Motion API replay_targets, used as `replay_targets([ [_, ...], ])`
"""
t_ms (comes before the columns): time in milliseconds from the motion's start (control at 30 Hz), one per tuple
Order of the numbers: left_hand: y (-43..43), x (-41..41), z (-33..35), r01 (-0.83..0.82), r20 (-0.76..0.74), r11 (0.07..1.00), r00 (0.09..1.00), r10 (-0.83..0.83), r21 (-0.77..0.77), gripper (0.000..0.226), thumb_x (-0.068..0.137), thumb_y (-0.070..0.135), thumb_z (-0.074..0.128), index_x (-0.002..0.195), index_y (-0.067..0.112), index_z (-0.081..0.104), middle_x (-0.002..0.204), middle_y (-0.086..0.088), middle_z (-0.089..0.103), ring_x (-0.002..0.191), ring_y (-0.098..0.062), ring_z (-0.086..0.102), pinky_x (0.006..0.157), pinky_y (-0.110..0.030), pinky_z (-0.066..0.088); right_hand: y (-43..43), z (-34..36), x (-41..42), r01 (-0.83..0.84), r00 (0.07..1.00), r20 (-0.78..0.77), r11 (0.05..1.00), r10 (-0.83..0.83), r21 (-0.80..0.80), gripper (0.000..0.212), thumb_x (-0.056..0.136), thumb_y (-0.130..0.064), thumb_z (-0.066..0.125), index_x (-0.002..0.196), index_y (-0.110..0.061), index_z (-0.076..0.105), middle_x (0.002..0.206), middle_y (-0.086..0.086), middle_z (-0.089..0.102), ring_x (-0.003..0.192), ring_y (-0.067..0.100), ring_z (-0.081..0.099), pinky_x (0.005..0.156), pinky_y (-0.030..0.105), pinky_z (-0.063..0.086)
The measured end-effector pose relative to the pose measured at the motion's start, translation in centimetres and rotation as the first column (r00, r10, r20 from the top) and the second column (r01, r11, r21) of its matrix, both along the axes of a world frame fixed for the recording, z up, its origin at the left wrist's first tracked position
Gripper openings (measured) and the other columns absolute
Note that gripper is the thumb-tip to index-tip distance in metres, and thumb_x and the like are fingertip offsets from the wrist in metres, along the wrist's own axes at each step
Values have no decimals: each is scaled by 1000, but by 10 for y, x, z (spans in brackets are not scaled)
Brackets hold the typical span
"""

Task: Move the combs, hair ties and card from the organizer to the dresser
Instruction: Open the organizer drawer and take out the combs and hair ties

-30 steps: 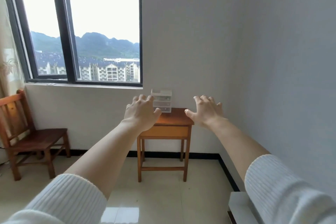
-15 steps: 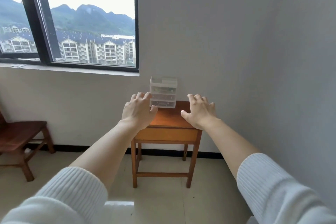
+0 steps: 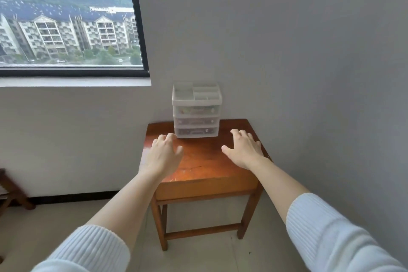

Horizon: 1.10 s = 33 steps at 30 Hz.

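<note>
A small white plastic organizer (image 3: 196, 110) with three see-through drawers stands at the back of a wooden dresser (image 3: 203, 161), against the wall. Blurred coloured items show through the drawer fronts; I cannot tell combs, hair ties or card apart. My left hand (image 3: 164, 155) hovers over the dresser's left side, fingers spread, fingertips near the organizer's lower left corner. My right hand (image 3: 244, 150) hovers over the right side, fingers apart, a little short of the organizer. Both hands hold nothing.
The dresser sits in a room corner, with a grey wall (image 3: 309, 73) on the right and behind. A window (image 3: 70, 17) with a sill is at upper left. Part of a wooden chair (image 3: 11, 192) shows at the left edge. Pale tiled floor lies below.
I have come closer to the dresser and the view has tilted down. Both hands now reach over its top near the organizer; the chair has slid almost out of view.
</note>
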<state>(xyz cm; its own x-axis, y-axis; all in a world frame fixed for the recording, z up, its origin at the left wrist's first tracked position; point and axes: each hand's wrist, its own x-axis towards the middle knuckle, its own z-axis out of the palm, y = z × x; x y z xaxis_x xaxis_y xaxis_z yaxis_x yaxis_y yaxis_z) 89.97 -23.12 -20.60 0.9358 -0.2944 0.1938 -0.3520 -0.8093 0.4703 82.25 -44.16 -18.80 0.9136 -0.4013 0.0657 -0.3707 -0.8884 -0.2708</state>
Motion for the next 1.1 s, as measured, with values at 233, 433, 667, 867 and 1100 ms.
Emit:
replay_targets([
  [233, -60, 131, -44, -43, -103, 996, 994, 34, -84, 44, 87, 34, 42, 129, 20, 44, 127, -5, 49, 119, -23, 43, 81, -32, 37, -62, -33, 139, -3, 1000, -2, 991, 3, 136, 63, 85, -48, 48, 137, -16, 37, 140, 5, 44, 127, 27, 40, 102, 49, 33],
  [433, -108, 209, -76, -225, -276, 940, 949, 152, -257, 57, 87, 31, 46, 140, 17, 29, 138, -10, 41, 121, -25, 44, 89, -37, 39, -109, -60, 227, 54, 998, -40, 918, -42, 392, 60, 86, -44, 53, 135, -13, 41, 139, 7, 47, 128, 26, 42, 104, 45, 38],
  [667, -129, 257, -79, -86, 79, 966, 991, 108, -242, 68, 90, 42, 47, 147, 29, 11, 157, -9, 6, 143, -26, 3, 112, -41, 14, -93, -82, 282, 134, 986, -89, 342, -144, 930, 22, 87, -37, 57, 102, -22, 65, 110, -1, 62, 105, 19, 58, 84, 35, 49],
  [867, -113, 283, -86, 136, 289, 988, 945, -152, 75, 46, 95, 30, 34, 141, 35, 32, 144, -1, 44, 144, -21, 15, 115, -49, 12, -63, -87, 307, 135, 906, -255, -341, -339, 931, 27, 82, -26, 60, 102, -8, 64, 96, 7, 56, 90, 21, 55, 78, 36, 46],
  [1100, -111, 284, -81, 223, 262, 973, 937, -229, 53, 50, 93, 44, 37, 142, 34, 30, 144, -4, 43, 143, -24, 16, 114, -43, 12, -45, -93, 303, 35, 843, -289, -491, -454, 871, 22, 79, -26, 57, 94, -11, 62, 103, 8, 49, 93, 23, 50, 78, 35, 42],
])
